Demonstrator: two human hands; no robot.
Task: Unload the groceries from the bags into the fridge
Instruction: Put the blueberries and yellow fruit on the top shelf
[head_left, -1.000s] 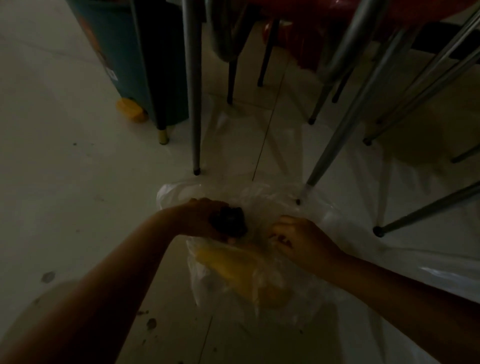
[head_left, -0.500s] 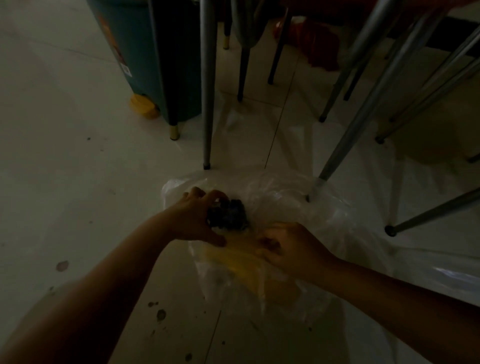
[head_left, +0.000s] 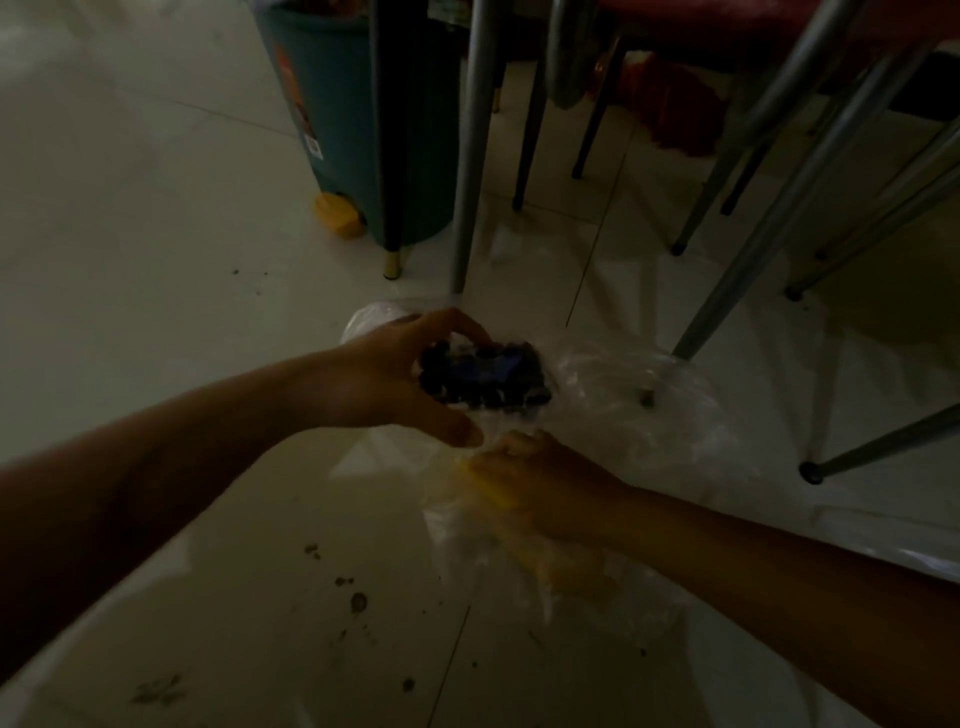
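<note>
My left hand pinched a berry box at twelve o'clock of my right hand, which clutched the bag; the box looked likely to slip.

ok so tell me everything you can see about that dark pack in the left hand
The pack looks like a clear plastic punnet of small, round, dark berries with a blue label on top; the dim light hides finer detail. The left hand grips it from its left end, fingers curled over the far edge and thumb below. It is held roughly level above the open clear plastic bag on the floor. Nothing else visibly touches it.
</note>
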